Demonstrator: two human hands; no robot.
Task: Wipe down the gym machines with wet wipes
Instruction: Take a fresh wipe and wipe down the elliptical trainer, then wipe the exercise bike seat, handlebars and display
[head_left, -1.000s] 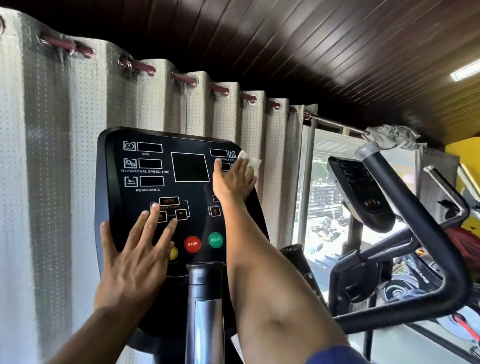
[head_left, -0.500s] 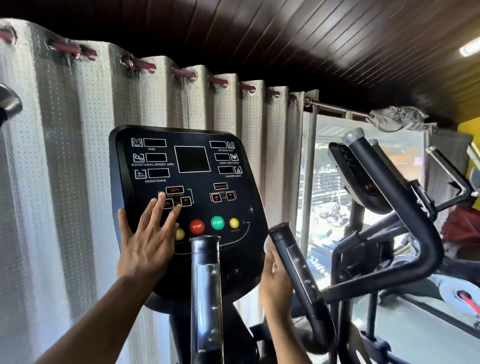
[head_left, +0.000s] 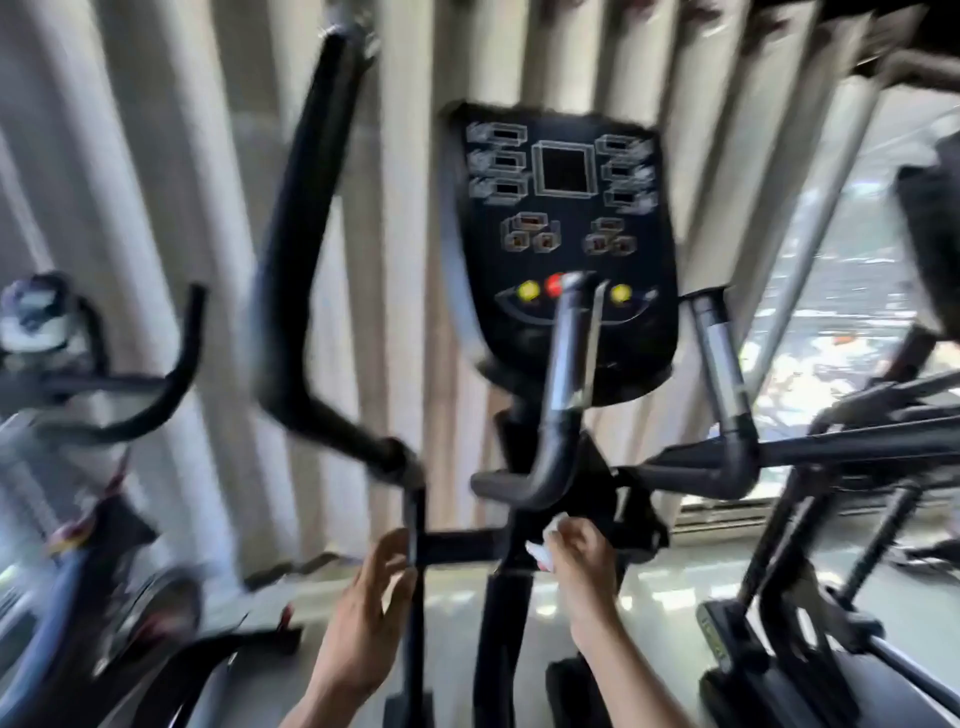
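R hand (head_left: 582, 551) pinches the wet wipe (head_left: 543, 543) against the machine's central post (head_left: 511, 525), which runs upright below the console (head_left: 563, 234), so strokes go up/down; L hand (head_left: 371, 613), fingers loosely curled by the side bar (head_left: 413, 525), grip unclear w/ blur.

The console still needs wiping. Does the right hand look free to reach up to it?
Probably yes: the right hand holds the wipe below the console; only the grey handlebar partly crosses the way.

Console (head_left: 563, 234) above centre post (head_left: 501, 613); curtain (head_left: 156, 182) behind; second machine (head_left: 857, 519) right
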